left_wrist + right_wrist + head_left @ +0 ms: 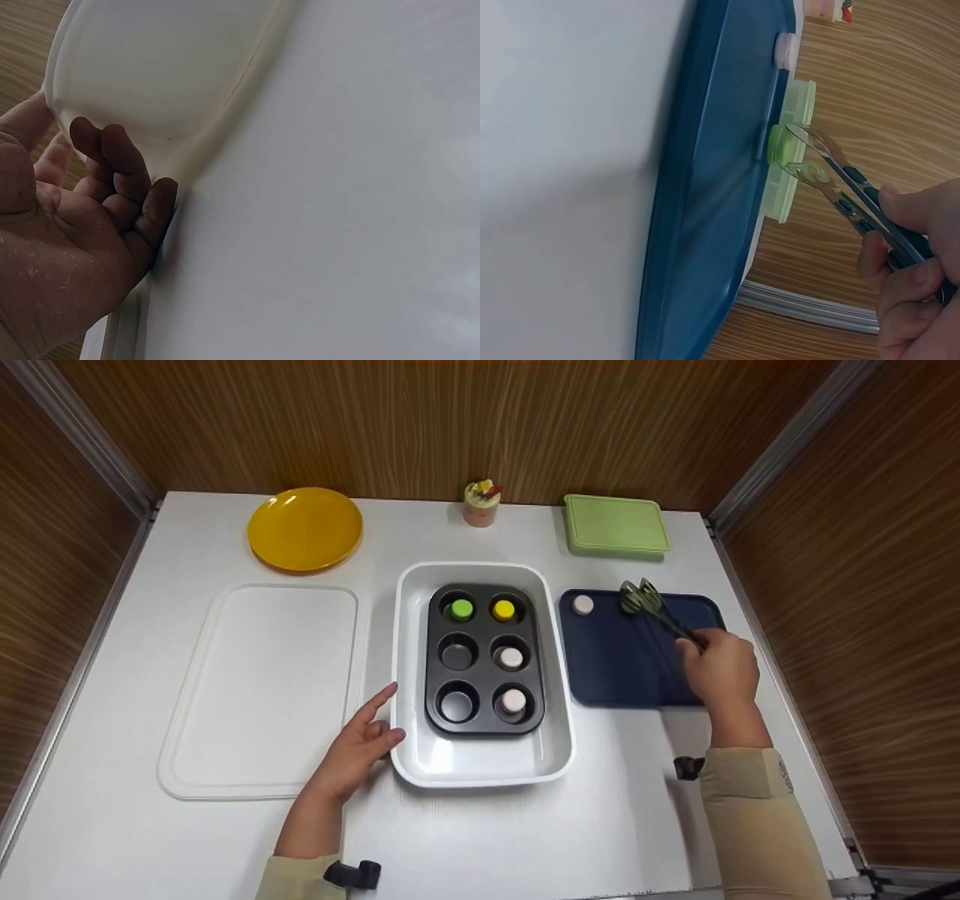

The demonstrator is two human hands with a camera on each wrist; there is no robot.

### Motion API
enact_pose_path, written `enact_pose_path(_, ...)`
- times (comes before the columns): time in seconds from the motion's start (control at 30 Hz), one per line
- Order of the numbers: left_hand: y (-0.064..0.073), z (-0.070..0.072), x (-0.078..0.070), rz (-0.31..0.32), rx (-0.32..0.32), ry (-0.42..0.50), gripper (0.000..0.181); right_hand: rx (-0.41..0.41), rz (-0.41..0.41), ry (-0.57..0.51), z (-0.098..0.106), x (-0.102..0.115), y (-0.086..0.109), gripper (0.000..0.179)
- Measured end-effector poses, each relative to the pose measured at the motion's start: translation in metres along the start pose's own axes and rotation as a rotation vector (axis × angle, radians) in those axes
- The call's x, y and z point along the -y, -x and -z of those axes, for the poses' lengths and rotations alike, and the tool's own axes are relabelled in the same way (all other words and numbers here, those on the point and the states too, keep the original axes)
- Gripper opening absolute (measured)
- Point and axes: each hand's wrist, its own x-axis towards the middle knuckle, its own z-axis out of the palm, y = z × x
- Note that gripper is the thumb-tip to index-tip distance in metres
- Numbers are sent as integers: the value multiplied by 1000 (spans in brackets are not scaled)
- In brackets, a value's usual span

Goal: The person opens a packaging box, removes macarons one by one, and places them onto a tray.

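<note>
My right hand grips metal tongs over the dark blue tray. In the right wrist view the tongs' tips stand one on each side of a small green round piece at the tray's far part. The tongs' heads hide this piece in the head view. A pale pink round piece lies in the tray's far left corner. With index finger and thumb extended, my left hand touches the left rim of a deep white tray. Inside that tray sits a dark muffin pan.
Green, yellow and two pale pink pieces sit in muffin cups. A flat white tray lies left. Behind are a yellow plate, a dessert cup and a green lidded box. Wooden panels surround the table.
</note>
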Motion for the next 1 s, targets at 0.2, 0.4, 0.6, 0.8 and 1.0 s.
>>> enact_pose_path(0.2,0,0,0,-9,10,2,76,24,-24,-1,-1,-2,-1,40)
enact_pose_path(0.4,-1,0,0,2,5,-4,76,24,-27,-8,-2,-4,-2,40)
enact_pose_path(0.6,-1,0,1,-3,8,-2,76,58,-48,-7,-2,-7,-4,44)
enact_pose_path(0.8,-1,0,0,-9,3,-21,75,34,-61,-26,-1,-4,-1,45)
enact_pose_path(1.0,-1,0,1,-12,2,-20,75,4,-42,-37,1,2,4,43)
